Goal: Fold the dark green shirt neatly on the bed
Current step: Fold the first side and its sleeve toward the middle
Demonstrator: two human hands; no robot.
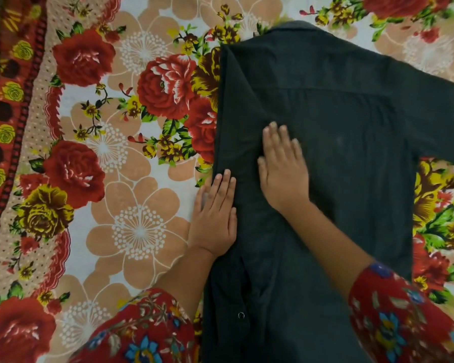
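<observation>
Head view, L to R. At far L a red border band [8, 106] w/ yellow roses runs down the bedsheet [142, 231]. The sheet's centre field is pale w/ large red roses and peach flowers. The person's left hand [215, 218] lies palm down, fingers straight and close together, gripping nothing. It straddles the folded edge [220, 113] of the dark green shirt [351, 179], w/ the thumb side on the cloth and the outer side on the sheet. The shirt is spread on the bed R of centre, collar [299, 27] at the far end and lower part running out of the frame's bottom. Its L side is turned inward, giving a near-straight vertical edge. A small round metal snap [241, 315] shows low on the turned-in part. The right hand [283, 169] presses flat on the shirt's mid-body, fingers extended and slightly spread, gripping nothing. Further R, the unfolded shirt sleeve [430, 113] stretches out to the frame's R edge. At bottom, both forearms emerge from red floral cuffs, L cuff [147, 328] and R cuff [393, 315].
</observation>
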